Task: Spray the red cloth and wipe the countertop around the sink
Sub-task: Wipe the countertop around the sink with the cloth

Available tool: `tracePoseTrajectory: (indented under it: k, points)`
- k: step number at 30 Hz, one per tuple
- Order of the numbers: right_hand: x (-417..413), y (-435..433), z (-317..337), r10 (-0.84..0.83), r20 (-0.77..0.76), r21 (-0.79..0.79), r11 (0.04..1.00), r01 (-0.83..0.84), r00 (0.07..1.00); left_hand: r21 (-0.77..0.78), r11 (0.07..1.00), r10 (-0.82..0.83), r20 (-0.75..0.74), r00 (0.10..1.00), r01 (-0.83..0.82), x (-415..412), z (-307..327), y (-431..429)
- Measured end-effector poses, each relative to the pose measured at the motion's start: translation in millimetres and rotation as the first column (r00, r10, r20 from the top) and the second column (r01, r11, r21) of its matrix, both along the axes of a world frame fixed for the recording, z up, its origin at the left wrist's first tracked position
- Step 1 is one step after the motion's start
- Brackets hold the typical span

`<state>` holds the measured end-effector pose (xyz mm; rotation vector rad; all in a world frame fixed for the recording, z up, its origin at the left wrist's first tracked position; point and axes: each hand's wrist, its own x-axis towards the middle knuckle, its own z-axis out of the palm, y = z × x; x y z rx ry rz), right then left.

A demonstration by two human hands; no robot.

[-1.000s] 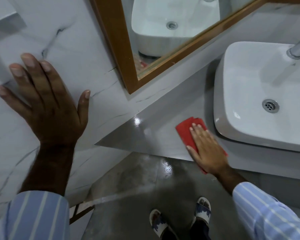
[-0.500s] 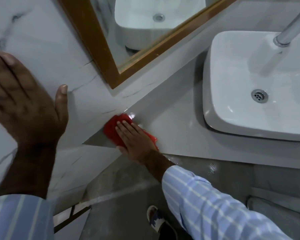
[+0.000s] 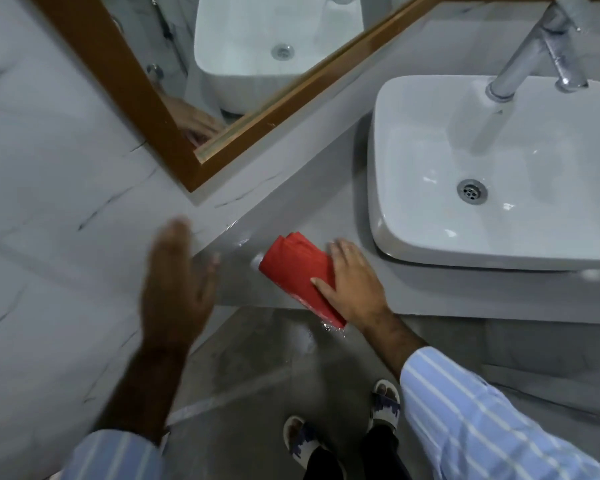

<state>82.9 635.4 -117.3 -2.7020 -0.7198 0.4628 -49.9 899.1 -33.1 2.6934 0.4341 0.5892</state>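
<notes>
A folded red cloth [image 3: 297,270] lies on the grey countertop [image 3: 312,199], left of the white basin [image 3: 492,188]. My right hand [image 3: 355,282] lies flat on the cloth's right side and presses it down near the counter's front edge. Part of the cloth hangs over that edge. My left hand [image 3: 175,289] is blurred, fingers apart and holding nothing, hovering in front of the marble wall [image 3: 59,188] at the counter's left end. No spray bottle is in view.
A wood-framed mirror [image 3: 174,109] leans along the wall behind the counter. A chrome faucet [image 3: 534,50] stands over the basin at the upper right. Below the counter is a wet grey floor [image 3: 257,368] with my sandalled feet [image 3: 343,427].
My right hand has slid the cloth from the counter's left corner back toward the basin. My left hand has come off the wall and moved right and down.
</notes>
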Motion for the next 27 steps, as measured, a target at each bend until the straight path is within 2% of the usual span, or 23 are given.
tracePoseTrajectory:
  k: [2,4,6,9,14,16,18,23,27]
  points:
    - [-6.4,-13.1,8.4,-0.184,0.015,-0.092,0.979,0.184,0.983,-0.198,0.98,-0.055,-0.273,0.96,0.0,14.2,-23.2,-34.1]
    - [-10.6,-17.8,13.2,-0.237,-0.043,-0.146,0.963,0.228,0.971,-0.33,0.94,-0.068,-0.436,0.897,-0.089,33.4,-41.3,-57.0]
    - [-8.8,-14.1,17.5,-0.279,-0.136,-0.139,0.955,0.26,0.951,-0.37,0.913,-0.039,-0.492,0.87,-0.169,53.0,-52.6,-70.0]
    - [2.7,-8.6,19.6,-0.33,-0.245,-0.134,0.943,0.305,0.911,-0.342,0.91,0.028,-0.516,0.856,-0.235,73.3,-65.7,-82.6]
    - [11.3,-11.5,20.0,-0.371,-0.41,-0.067,0.923,0.379,0.833,-0.435,0.827,0.05,-0.574,0.818,-0.356,91.8,-66.1,-83.9]
    - [11.4,-21.8,22.3,-0.398,-0.516,0.047,0.871,0.489,0.759,-0.514,0.748,0.063,-0.573,0.817,-0.419,92.1,-60.6,-83.6]
    - [10.9,-36.8,29.1,-0.405,-0.603,0.152,0.788,0.597,0.687,-0.646,0.618,0.085,-0.511,0.856,-0.447,90.9,-49.6,-84.4]
    - [13.6,-94.6,60.9,-0.329,-0.776,0.312,0.543,0.78,0.539,-0.875,0.387,0.008,-0.313,0.95,-0.291,105.4,-3.9,-112.3]
    - [14.9,-154.8,90.9,-0.305,-0.803,0.357,0.443,0.822,0.513,-0.918,0.363,-0.12,-0.218,0.968,-0.161,119.7,29.9,-161.1]
